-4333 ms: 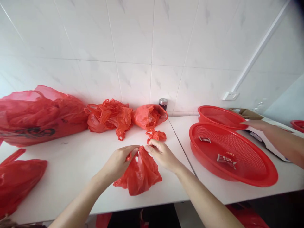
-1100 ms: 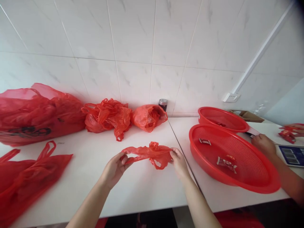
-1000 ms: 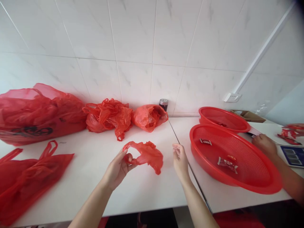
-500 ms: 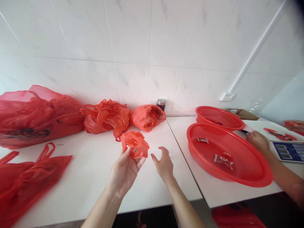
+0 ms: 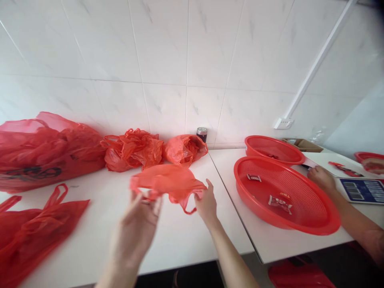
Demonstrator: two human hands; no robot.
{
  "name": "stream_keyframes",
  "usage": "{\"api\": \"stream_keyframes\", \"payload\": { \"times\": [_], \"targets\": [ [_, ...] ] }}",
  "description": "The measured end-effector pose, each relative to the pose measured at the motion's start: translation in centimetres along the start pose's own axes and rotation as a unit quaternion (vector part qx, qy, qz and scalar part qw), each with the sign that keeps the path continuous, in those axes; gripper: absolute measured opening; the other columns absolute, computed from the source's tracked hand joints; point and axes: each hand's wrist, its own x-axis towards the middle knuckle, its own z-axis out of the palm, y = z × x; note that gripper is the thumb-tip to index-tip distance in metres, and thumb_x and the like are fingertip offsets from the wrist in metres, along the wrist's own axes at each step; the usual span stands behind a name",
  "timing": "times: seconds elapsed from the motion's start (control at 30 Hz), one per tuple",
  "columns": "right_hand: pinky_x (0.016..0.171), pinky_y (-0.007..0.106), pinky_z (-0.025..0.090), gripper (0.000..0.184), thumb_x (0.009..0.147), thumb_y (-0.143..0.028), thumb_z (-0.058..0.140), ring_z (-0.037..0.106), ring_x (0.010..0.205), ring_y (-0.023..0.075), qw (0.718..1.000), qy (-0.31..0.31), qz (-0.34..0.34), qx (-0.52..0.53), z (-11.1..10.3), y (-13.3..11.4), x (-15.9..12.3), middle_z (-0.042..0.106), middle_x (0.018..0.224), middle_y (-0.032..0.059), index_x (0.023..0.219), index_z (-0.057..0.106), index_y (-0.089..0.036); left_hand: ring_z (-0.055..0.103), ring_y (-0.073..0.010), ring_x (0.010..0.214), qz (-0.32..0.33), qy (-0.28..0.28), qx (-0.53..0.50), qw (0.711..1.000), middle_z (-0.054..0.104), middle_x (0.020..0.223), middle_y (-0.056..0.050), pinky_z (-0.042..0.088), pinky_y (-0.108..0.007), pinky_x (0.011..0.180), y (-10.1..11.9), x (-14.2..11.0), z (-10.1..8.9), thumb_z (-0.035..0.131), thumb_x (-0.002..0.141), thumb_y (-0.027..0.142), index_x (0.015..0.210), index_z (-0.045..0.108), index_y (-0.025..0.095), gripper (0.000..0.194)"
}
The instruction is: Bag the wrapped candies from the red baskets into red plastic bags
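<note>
A red plastic bag (image 5: 171, 179) is stretched out between my two hands above the white table. My left hand (image 5: 139, 218), smeared by motion, grips its left end. At the right end, near a dangling handle loop, my right hand (image 5: 207, 202) pinches the bag between thumb and fingers. Behind it, along the wall, lie a crumpled bunch of red bags (image 5: 135, 150) and a rounded red bag (image 5: 185, 149). To the left of my left hand, a red bag with loop handles (image 5: 45, 220) lies on the table.
A large stuffed red bag (image 5: 48, 152) fills the back left. On the right stand a red basket (image 5: 333, 224) with a few wrapped pieces and another red basket (image 5: 249, 149) behind. A co-worker's hand (image 5: 322, 180) is beside a scale (image 5: 363, 190). A dark jar (image 5: 202, 134) stands by the wall.
The bundled red bag from my left hand is now spread wide. My right hand, empty before, has taken hold of its right side, and my left hand has moved left.
</note>
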Motion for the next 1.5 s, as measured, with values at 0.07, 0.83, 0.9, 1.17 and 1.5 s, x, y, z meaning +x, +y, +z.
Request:
{"api": "stream_keyframes", "payload": {
  "times": [0.07, 0.83, 0.9, 1.17, 1.5],
  "targets": [
    [0.067, 0.031, 0.05, 0.029, 0.082, -0.014, 0.043, 0.065, 0.083, 0.0182, 0.999, -0.021, 0.032, -0.011, -1.2, 1.4, 0.5, 0.062, 0.115, 0.006, 0.097, 0.066, -0.023, 0.067, -0.0125, 0.083, 0.042, 0.054, 0.04, 0.997, 0.068, 0.079, 0.001, 0.057, -0.029, 0.086, 2.8, 1.5, -1.6, 0.045, 0.086, 0.013, 0.079, 0.063, 0.021, 0.022],
    [0.071, 0.028, 0.046, 0.035, 0.089, -0.048, 0.046, 0.064, 0.079, 0.0204, 0.993, -0.106, -0.025, -0.046, -6.3, 0.4, -2.0, 0.068, 0.088, 0.005, 0.085, 0.068, -0.021, 0.062, -0.0215, 0.082, 0.201, -0.077, 0.807, 0.55, 0.057, 0.109, -0.008, 0.048, -0.032, 0.072, -1.4, 6.0, -8.1, 0.036, 0.091, 0.034, 0.13, 0.053, 0.025, 0.043],
    [0.068, 0.03, 0.045, 0.031, 0.088, -0.045, 0.05, 0.064, 0.077, 0.0211, 0.982, -0.108, -0.013, -0.153, -6.0, 1.6, -1.7, 0.066, 0.092, 0.0079, 0.09, 0.068, -0.02, 0.062, -0.0213, 0.08, 0.182, -0.07, 0.812, 0.55, 0.054, 0.11, -0.008, 0.048, -0.033, 0.072, -1.5, 5.6, -7.9, 0.034, 0.092, 0.037, 0.142, 0.039, 0.027, 0.051],
    [0.063, 0.026, 0.043, 0.038, 0.08, -0.012, 0.053, 0.063, 0.074, 0.0184, 0.968, -0.136, -0.074, -0.198, -13.1, -0.9, 2.1, 0.067, 0.088, 0.005, 0.116, 0.06, -0.023, 0.062, -0.0259, 0.1, 0.313, -0.086, 0.797, 0.509, 0.058, 0.118, -0.008, 0.05, -0.037, 0.084, 3.0, 5.0, -5.1, 0.048, 0.087, 0.03, 0.147, 0.025, 0.03, 0.064],
    [0.074, 0.024, 0.05, 0.037, 0.087, -0.029, 0.053, 0.063, 0.09, 0.0145, 0.947, -0.308, -0.083, -0.036, -18.3, -0.2, 0.6, 0.06, 0.121, 0.0021, 0.123, 0.057, -0.033, 0.033, -0.0313, 0.138, 0.172, -0.142, 0.759, 0.612, 0.036, 0.152, -0.003, 0.028, -0.052, 0.111, 2.6, 3.6, -7.1, 0.049, 0.085, 0.037, 0.148, 0.022, 0.035, 0.069]
  ]
}}
